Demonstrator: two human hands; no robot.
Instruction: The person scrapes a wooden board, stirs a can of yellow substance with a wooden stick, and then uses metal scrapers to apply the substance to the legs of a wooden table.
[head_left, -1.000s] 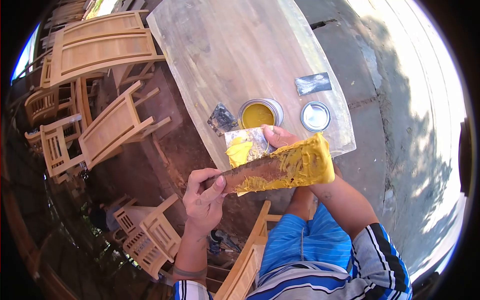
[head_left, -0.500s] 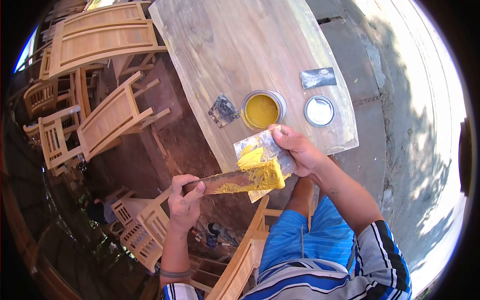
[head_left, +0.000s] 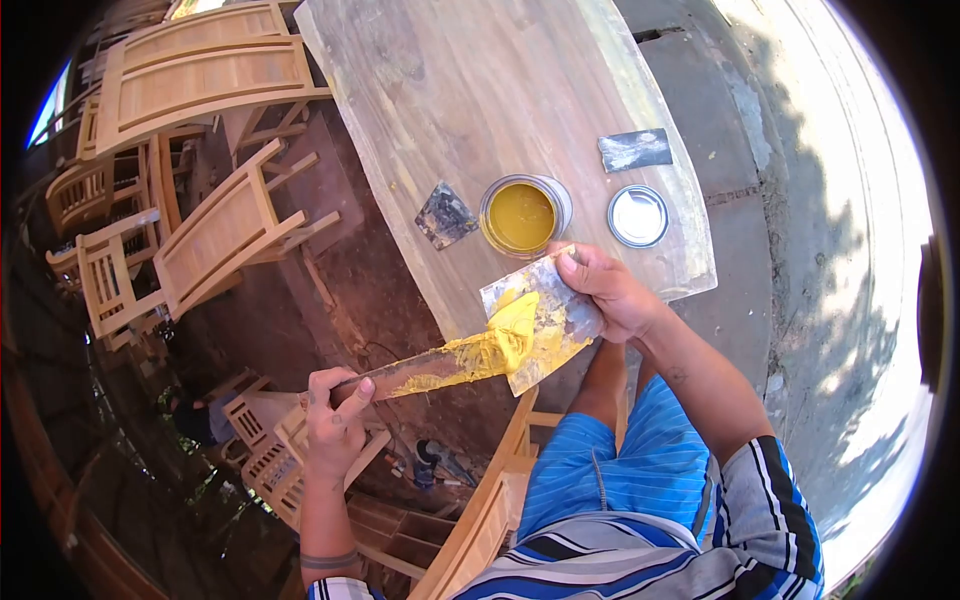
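Observation:
My left hand (head_left: 338,420) grips the end of a long flat stick (head_left: 430,370) coated in yellow paste. The stick's far end touches a thin stained plate (head_left: 560,335), where a lump of yellow paste (head_left: 514,328) sits. My right hand (head_left: 615,290) pinches that plate at its upper right corner, thumb on top. Just beyond the plate, an open can (head_left: 523,217) of mustard-yellow paste stands on the wooden tabletop (head_left: 480,90). Its round metal lid (head_left: 638,216) lies to the right.
Two dark scraper sheets, one left of the can (head_left: 446,216) and one near the lid (head_left: 636,150), lie on the tabletop. Wooden benches (head_left: 215,230) and chairs stand at left. Tools (head_left: 437,462) lie on the ground below. A wooden frame (head_left: 480,510) stands beside my legs.
My left hand has moved left and down with the stick, drawing its coated end left. The plate is turned and more of its face shows, with the yellow lump higher on it.

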